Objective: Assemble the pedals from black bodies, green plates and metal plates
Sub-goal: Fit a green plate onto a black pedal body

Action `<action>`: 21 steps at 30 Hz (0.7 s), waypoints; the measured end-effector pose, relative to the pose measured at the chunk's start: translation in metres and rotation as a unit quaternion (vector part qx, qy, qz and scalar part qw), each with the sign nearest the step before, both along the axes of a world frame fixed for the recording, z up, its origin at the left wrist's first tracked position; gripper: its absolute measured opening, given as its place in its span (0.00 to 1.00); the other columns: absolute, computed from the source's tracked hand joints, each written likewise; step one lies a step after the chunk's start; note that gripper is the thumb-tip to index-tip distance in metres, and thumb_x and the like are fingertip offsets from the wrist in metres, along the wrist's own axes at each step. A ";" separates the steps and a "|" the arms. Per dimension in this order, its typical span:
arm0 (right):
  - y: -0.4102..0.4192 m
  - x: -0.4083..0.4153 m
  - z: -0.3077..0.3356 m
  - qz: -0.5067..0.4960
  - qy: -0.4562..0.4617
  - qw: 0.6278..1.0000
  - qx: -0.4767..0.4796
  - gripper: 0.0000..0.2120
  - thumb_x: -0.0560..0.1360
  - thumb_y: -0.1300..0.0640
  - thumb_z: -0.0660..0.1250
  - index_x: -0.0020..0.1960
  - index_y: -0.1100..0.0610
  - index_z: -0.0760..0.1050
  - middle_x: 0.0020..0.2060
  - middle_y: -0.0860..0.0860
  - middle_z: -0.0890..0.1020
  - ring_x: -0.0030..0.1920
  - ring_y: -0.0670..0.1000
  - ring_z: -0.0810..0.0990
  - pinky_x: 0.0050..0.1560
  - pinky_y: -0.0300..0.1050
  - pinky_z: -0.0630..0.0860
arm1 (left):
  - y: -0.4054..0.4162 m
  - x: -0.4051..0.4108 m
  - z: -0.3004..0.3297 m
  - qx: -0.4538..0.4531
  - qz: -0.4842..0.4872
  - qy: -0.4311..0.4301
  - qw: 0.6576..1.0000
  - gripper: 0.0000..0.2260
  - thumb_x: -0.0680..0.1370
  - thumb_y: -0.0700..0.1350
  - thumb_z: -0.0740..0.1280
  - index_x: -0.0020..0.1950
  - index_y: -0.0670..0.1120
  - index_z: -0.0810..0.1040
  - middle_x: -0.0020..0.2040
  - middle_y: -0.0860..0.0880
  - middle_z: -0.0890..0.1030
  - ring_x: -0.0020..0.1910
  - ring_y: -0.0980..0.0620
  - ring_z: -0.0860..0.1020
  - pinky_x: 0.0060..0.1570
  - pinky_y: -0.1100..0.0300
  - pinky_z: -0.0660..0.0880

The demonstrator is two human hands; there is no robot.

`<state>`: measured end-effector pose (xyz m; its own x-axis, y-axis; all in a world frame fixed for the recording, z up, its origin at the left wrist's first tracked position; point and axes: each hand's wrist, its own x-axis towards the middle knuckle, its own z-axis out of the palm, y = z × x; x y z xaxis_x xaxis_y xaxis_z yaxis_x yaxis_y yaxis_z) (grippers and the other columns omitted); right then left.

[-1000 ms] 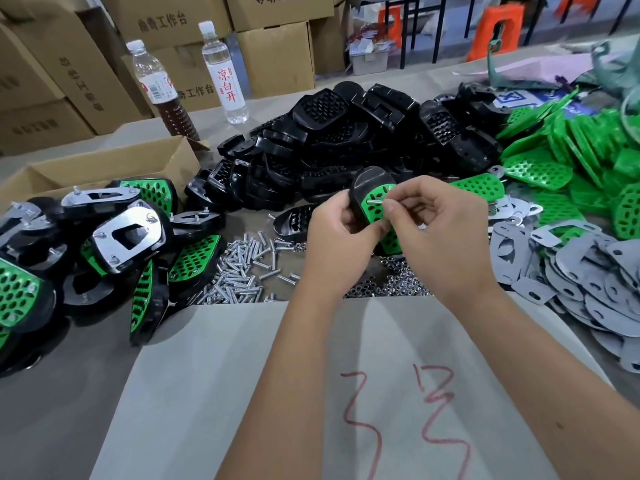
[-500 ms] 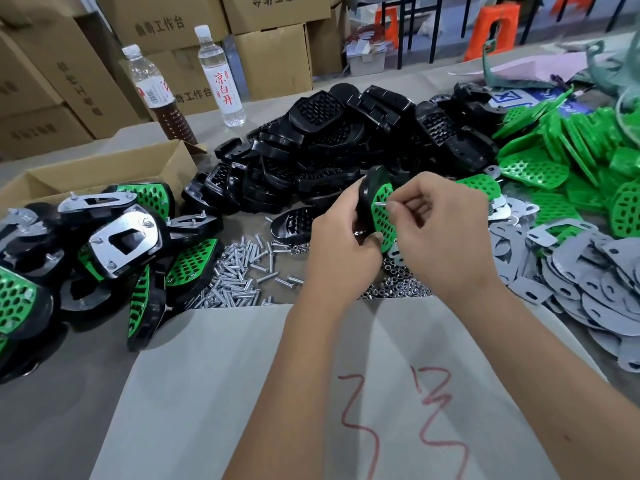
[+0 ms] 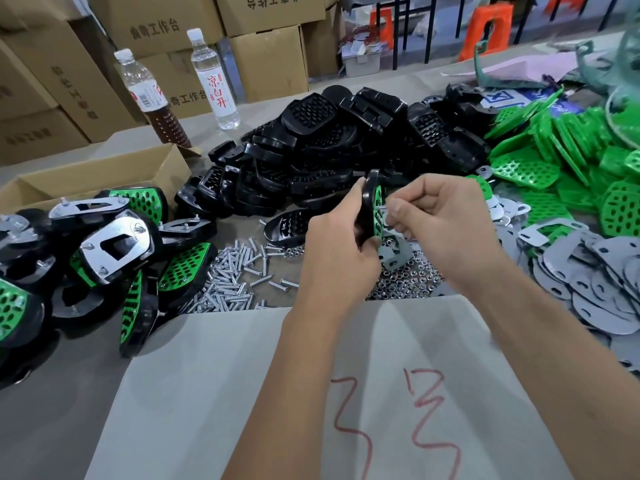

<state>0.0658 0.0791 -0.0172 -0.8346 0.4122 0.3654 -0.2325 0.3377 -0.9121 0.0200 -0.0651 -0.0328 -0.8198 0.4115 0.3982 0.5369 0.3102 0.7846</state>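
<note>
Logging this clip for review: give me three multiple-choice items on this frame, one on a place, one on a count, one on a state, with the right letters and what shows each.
1. Where does the pile of loose screws lie?
A. Inside the cardboard box
B. On the table between the finished pedals and the hands
C. On top of the green plates

2. How many bottles stand by the cardboard boxes?
A. One
B. Two
C. Four

3. What is the right hand doing?
A. Resting flat on the table
B. Lifting a bottle
C. Pinching a screw at the held pedal

Answers:
1 B, the screws lie beside the finished pedals.
2 B, a brown-filled bottle and a clear bottle.
3 C, the left hand holds the pedal on edge.
</note>
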 end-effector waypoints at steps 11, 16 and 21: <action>-0.005 0.000 -0.005 -0.008 0.046 0.993 0.113 0.06 0.75 0.69 0.73 0.43 0.60 0.82 0.35 0.52 0.85 0.37 0.52 0.85 0.42 0.50 0.81 | 0.004 0.002 -0.002 0.015 0.005 0.000 1.000 0.33 0.72 0.28 0.67 0.74 0.52 0.76 0.38 0.46 0.83 0.34 0.45 0.82 0.38 0.48 0.82; -0.010 -0.002 -0.008 0.028 0.028 0.998 0.054 0.06 0.75 0.61 0.77 0.51 0.58 0.83 0.35 0.50 0.86 0.38 0.48 0.84 0.45 0.50 0.82 | -0.004 0.000 0.001 0.163 -0.021 -0.134 0.977 0.29 0.72 0.23 0.70 0.67 0.48 0.82 0.51 0.44 0.88 0.51 0.44 0.87 0.55 0.46 0.84; 0.001 -0.003 -0.011 -0.034 0.051 0.996 -0.067 0.12 0.83 0.48 0.66 0.51 0.55 0.81 0.33 0.50 0.84 0.33 0.45 0.81 0.35 0.41 0.75 | -0.007 -0.003 0.005 0.270 -0.023 -0.348 0.898 0.17 0.77 0.29 0.67 0.62 0.43 0.83 0.52 0.40 0.87 0.52 0.36 0.85 0.45 0.43 0.85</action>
